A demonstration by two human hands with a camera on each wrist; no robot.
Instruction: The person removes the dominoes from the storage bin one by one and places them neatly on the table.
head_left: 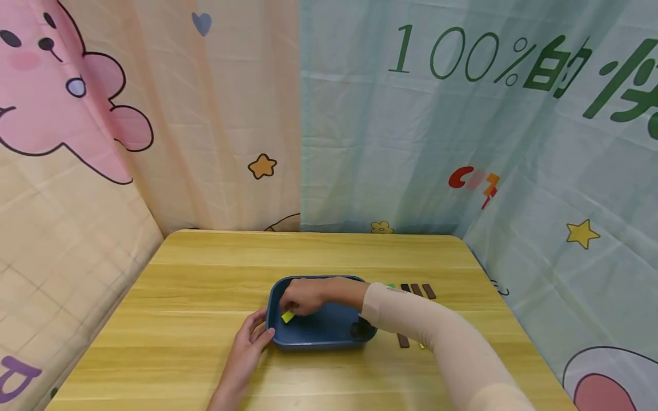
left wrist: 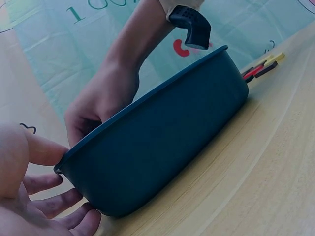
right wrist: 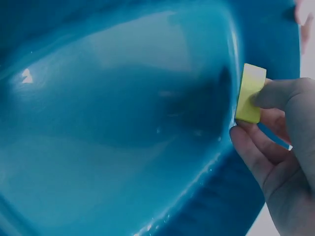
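Note:
A dark blue plastic basin (head_left: 329, 346) with rounded corners stands on the wooden table. My left hand (head_left: 249, 344) holds its left end from outside; in the left wrist view the thumb lies at the rim and curled fingers touch the outer wall. My right hand (head_left: 304, 295) is down inside the basin near its left end. Between thumb and fingers it pinches a small yellow rectangular block (right wrist: 251, 93), seen close against the basin's side in the right wrist view. The visible basin floor (right wrist: 113, 113) is bare.
Dark brown blocks (head_left: 429, 291) lie in a row right of the basin, partly behind the right sleeve (head_left: 442, 319). Red and yellow blocks (left wrist: 274, 59) lie among them in the left wrist view. Printed curtains (head_left: 349, 142) hang behind the table (head_left: 195, 297).

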